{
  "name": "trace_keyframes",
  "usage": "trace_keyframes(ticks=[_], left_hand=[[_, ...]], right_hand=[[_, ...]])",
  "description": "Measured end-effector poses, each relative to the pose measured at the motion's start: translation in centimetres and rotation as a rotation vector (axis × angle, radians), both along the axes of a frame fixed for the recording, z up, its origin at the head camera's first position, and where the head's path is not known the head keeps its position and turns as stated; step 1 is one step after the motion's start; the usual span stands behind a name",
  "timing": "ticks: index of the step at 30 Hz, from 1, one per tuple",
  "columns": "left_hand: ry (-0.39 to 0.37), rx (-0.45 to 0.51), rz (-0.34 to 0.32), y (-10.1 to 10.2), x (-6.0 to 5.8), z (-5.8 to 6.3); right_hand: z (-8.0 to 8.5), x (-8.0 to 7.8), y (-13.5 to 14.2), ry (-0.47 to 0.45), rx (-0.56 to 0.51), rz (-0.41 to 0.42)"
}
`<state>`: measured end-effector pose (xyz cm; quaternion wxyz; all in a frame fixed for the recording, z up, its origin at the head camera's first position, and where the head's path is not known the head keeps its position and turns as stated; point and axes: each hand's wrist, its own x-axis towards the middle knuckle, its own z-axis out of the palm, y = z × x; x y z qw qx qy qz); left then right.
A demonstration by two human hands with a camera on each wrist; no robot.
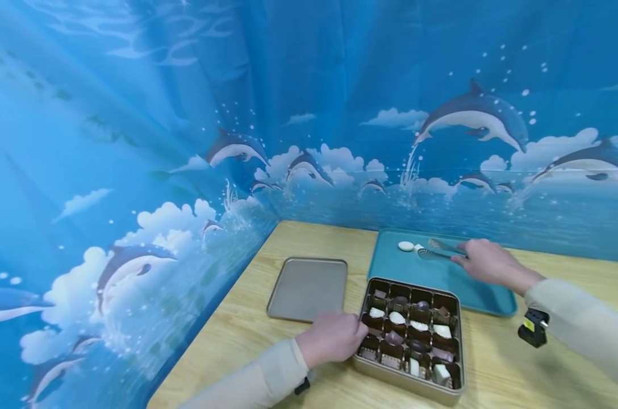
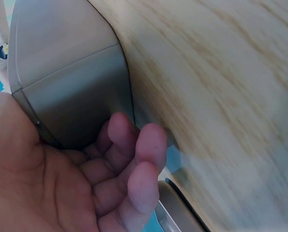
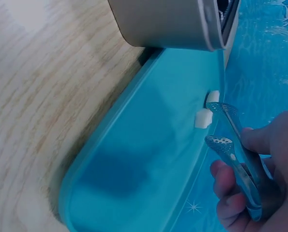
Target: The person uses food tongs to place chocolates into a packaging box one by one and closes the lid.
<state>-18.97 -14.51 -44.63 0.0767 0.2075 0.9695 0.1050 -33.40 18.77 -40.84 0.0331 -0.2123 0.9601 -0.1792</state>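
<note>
A metal tin of chocolates (image 1: 411, 382) stands on the table, its brown divided insert filled with dark, white and purplish pieces. My left hand (image 1: 337, 336) holds its left rim; in the left wrist view the fingers (image 2: 151, 145) bend beside the outer wall. Behind the tin, my right hand (image 1: 485, 262) grips small metal tongs (image 3: 252, 169) with perforated tips. The tongs' tips are spread, with nothing between them, over the teal tray (image 1: 442, 278). Close by the tips lie two white pieces, one oval (image 1: 405, 246) and one smaller and blocky (image 3: 204, 118).
A flat metal lid (image 1: 309, 287) lies on the wooden table (image 1: 237, 341) left of the tin. The tin's back right corner overlaps the tray's near edge in the head view. A blue dolphin-print curtain (image 1: 329, 113) hangs behind and left of the table.
</note>
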Motion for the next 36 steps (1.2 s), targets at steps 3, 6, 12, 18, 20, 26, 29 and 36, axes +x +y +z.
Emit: trace_keyframes(ticks=[3, 6, 12, 18, 20, 26, 29, 36], left_hand=[[-0.009, 0.0, 0.012, 0.0, 0.0, 0.0], [-0.021, -0.002, 0.02, 0.0, 0.0, 0.0], [-0.022, -0.007, 0.024, 0.1, 0.1, 0.0], [-0.018, -0.007, 0.029, 0.1, 0.0, -0.1], [-0.018, -0.006, 0.028, 0.0, 0.0, -0.1], [-0.016, 0.004, 0.02, 0.1, 0.1, -0.2], [-0.012, 0.007, 0.021, 0.1, 0.1, -0.3], [-0.003, 0.024, 0.018, 0.0, -0.1, -0.3]], right_hand=[[-0.5, -0.5, -0.2, 0.003, 0.0, 0.012], [-0.9, -1.0, -0.3, 0.01, 0.008, 0.019], [-1.3, -1.5, -0.3, 0.018, 0.052, 0.027], [-1.2, -1.4, -0.9, 0.042, 0.083, 0.038], [-1.2, -1.3, -1.1, 0.049, 0.09, 0.034], [-1.1, -0.9, -1.1, 0.066, 0.078, 0.025], [-1.0, -0.5, -1.1, 0.061, 0.072, 0.029], [0.4, 1.1, -0.8, 0.06, 0.051, 0.044]])
